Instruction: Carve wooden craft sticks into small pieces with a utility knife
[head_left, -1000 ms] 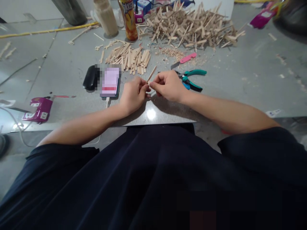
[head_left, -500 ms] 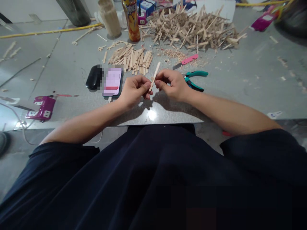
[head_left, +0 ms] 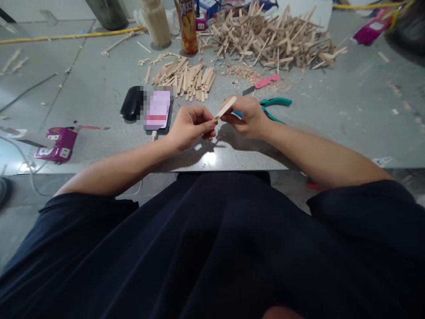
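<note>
A flat wooden craft stick [head_left: 227,107] is held between my two hands, slanting up to the right with its rounded end free. My left hand [head_left: 194,127] pinches the stick's lower end between thumb and fingers. Curled against the stick's right side, my right hand [head_left: 247,116] is closed, with some of its fingertips hidden. Teal-handled pliers [head_left: 277,103] lie partly behind the right hand. Just beyond is a pink-handled knife [head_left: 265,82] with its blade out. A pile of similar short sticks [head_left: 187,79] lies past my left hand.
A large heap of wooden pieces [head_left: 275,37] covers the back of the table, with shavings [head_left: 244,73] before it. A phone [head_left: 158,108] and black case [head_left: 131,104] lie left. A bottle [head_left: 188,29] and jar [head_left: 155,24] stand behind. A purple power socket [head_left: 59,144] sits far left.
The craft stick has tipped from nearly upright to a slant toward the right, showing more of its flat face. My right hand has turned and moved slightly right.
</note>
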The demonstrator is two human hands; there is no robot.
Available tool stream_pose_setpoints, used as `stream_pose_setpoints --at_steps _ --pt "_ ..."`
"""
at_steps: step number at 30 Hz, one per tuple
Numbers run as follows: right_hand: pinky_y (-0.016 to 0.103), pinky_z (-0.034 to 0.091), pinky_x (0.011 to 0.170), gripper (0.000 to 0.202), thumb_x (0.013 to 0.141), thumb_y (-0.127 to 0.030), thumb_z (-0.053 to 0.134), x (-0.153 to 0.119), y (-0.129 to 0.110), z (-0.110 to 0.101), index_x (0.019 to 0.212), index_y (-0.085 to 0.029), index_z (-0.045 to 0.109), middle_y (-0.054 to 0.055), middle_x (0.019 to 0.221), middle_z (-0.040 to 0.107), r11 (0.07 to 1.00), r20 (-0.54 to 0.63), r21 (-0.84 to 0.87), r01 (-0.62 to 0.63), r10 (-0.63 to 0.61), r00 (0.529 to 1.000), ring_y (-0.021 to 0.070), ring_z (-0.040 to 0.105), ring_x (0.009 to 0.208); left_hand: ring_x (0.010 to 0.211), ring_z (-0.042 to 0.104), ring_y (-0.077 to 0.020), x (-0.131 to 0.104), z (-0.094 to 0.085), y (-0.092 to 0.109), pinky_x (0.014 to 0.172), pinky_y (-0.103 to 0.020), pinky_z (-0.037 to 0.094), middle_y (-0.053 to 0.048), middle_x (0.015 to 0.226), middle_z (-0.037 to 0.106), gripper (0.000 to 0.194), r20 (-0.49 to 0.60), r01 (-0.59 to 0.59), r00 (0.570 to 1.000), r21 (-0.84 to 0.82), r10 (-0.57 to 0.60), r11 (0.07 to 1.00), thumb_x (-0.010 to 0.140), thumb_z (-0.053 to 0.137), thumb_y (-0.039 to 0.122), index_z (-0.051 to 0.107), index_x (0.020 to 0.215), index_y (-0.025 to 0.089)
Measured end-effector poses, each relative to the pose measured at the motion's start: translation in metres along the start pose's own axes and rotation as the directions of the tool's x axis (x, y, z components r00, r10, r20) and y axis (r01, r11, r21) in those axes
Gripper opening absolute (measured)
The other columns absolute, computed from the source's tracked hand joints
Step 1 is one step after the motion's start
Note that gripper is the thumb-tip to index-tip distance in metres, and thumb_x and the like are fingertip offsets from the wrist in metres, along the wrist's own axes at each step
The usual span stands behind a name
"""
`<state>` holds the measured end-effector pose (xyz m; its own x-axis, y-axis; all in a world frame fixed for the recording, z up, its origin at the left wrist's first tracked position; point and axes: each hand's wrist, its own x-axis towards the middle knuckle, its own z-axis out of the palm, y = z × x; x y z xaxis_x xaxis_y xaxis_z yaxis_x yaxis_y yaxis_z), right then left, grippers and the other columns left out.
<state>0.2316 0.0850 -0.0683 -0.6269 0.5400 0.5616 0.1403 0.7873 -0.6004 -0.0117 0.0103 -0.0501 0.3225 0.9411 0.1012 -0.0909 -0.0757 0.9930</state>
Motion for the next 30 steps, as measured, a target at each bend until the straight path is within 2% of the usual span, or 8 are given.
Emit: stream_pose_setpoints --at_steps 3,8,10,15,17,20,24,30 --pt "0.049 0.06 0.092 0.038 0.109 -0.065 0.08 -0.001 0.001 0.007 0.091 -0.033 0.075 0.009 0.093 0.075 0.996 0.027 -0.018 -0.089 0.089 0.996 0.0289 0.069 0.09 0.063 0.076 -0.0118 0.002 -0.003 -0.005 0.065 -0.022 0.062 -0.002 0.067 0.078 0.029 0.06 -0.004 0.998 -0.005 0.005 1.0 0.093 0.101 0.025 0.076 0.08 0.02" --pt "0.054 0.06 0.095 0.041 0.105 -0.071 0.085 -0.001 -0.016 0.01 0.091 -0.033 0.074 0.01 0.096 0.074 0.989 -0.004 0.024 -0.145 0.145 0.989 0.0327 0.069 0.092 0.065 0.076 -0.0132 0.007 -0.003 -0.007 0.071 -0.027 0.066 -0.002 0.072 0.079 0.053 0.09 -0.046 0.995 -0.054 0.051 0.997 0.078 0.113 0.057 0.075 0.078 0.021" --pt "0.054 0.061 0.099 0.043 0.104 -0.073 0.086 0.001 -0.02 0.005 0.092 -0.034 0.073 0.01 0.097 0.074 0.981 0.001 0.029 -0.19 0.19 0.982 0.0343 0.068 0.096 0.065 0.076 -0.0128 0.007 -0.002 -0.006 0.07 -0.028 0.066 -0.004 0.077 0.081 0.059 0.089 -0.073 0.993 -0.068 0.079 0.995 0.074 0.114 0.064 0.076 0.079 0.02" --pt "0.051 0.059 0.109 0.032 0.109 -0.063 0.081 0.007 -0.001 -0.015 0.093 -0.037 0.07 0.007 0.102 0.073 0.977 0.052 -0.087 -0.197 0.202 0.978 0.0321 0.065 0.102 0.072 0.08 -0.0165 0.002 -0.002 -0.001 0.068 -0.029 0.065 -0.003 0.08 0.082 0.052 0.007 -0.143 0.99 -0.032 0.144 0.989 0.078 0.111 0.052 0.068 0.075 0.023" --pt "0.05 0.058 0.098 0.042 0.105 -0.069 0.078 0.007 0.009 -0.023 0.087 -0.034 0.063 0.007 0.093 0.069 0.982 -0.069 -0.099 -0.163 0.157 0.985 0.03 0.061 0.092 0.075 0.081 -0.017 0.001 -0.001 0.0 0.068 -0.028 0.065 -0.002 0.078 0.081 0.047 -0.049 -0.197 0.979 -0.005 0.197 0.98 0.084 0.107 0.044 0.066 0.076 0.024" --pt "0.047 0.054 0.078 0.054 0.108 -0.084 0.072 0.003 0.007 -0.028 0.092 -0.033 0.06 0.003 0.08 0.064 0.981 -0.14 0.014 -0.195 0.195 0.971 0.0268 0.059 0.073 0.068 0.079 -0.014 0.003 -0.001 -0.004 0.071 -0.027 0.066 0.001 0.075 0.078 0.037 -0.163 -0.185 0.966 0.122 0.203 0.975 0.096 0.099 0.031 0.066 0.083 0.024" --pt "0.043 0.047 0.067 0.063 0.108 -0.093 0.072 -0.001 -0.017 -0.017 0.098 -0.032 0.062 0.0 0.074 0.059 0.969 -0.071 0.165 -0.185 0.199 0.978 0.0233 0.053 0.064 0.069 0.082 -0.013 0.011 -0.003 -0.013 0.065 -0.022 0.058 0.004 0.07 0.071 0.028 -0.261 -0.131 0.944 0.258 0.199 0.957 0.106 0.091 0.022 0.068 0.089 0.022" --pt "0.039 0.03 0.061 0.064 0.106 -0.091 0.075 0.005 -0.02 0.006 0.093 -0.029 0.062 -0.004 0.068 0.043 0.917 0.092 0.264 -0.298 0.284 0.955 0.0199 0.036 0.063 0.079 0.086 -0.0155 0.009 -0.001 -0.015 0.079 -0.027 0.065 0.001 0.083 0.081 0.024 -0.194 -0.161 0.96 0.199 0.201 0.967 0.105 0.09 0.018 0.069 0.095 0.022"
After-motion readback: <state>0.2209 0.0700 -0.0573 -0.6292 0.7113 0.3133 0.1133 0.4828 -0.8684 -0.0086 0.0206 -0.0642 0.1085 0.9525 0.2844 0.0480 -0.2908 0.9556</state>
